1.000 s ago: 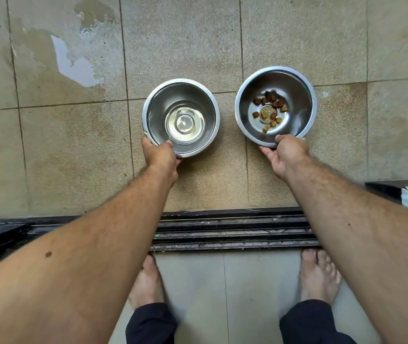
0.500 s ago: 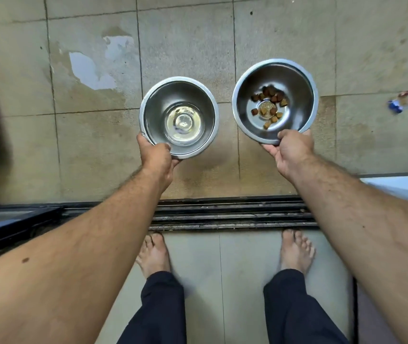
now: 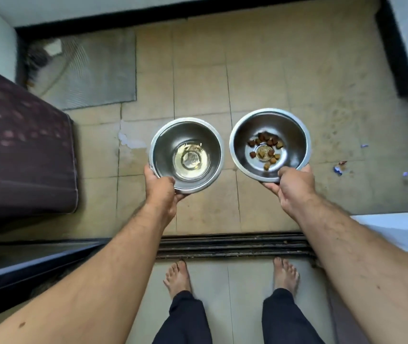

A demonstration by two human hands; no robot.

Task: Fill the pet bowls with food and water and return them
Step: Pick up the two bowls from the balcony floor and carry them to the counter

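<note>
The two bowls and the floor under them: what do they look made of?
Water bowl and food bowl: look like stainless steel, brushed inside with a polished rolled rim; the walls mirror light and the kibble. Floor: seems matte beige ceramic or stone tile, going by its grout lines and stains. Left hand and right hand each grip a rim.

A home balcony: tiled floor (image 3: 267, 90), sliding-door track (image 3: 232, 245), cushion (image 3: 21, 155), mat (image 3: 93, 70).
</note>
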